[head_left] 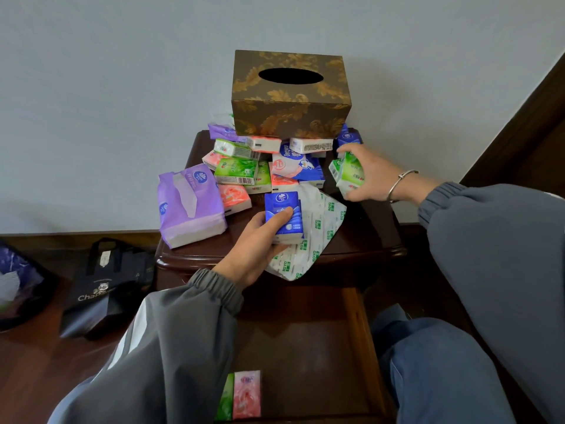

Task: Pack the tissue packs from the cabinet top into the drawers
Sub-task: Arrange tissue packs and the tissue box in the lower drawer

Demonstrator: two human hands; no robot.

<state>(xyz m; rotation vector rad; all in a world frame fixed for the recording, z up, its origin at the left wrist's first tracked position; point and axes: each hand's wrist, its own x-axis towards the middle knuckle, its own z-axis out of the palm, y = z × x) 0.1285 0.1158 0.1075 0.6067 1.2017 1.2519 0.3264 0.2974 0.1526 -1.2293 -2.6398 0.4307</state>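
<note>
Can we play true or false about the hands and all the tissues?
1. The tissue box sits on top of some packs. True.
2. The left hand grips a blue pack. True.
3. The right hand holds the tissue box. False: it holds a green pack.
4. The drawer is pushed shut. False: it is pulled open, and a pink pack lies inside.

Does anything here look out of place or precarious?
Yes. The brown tissue box sits on top of loose tissue packs rather than the cabinet top, and a white wrapper droops over the front edge.
</note>
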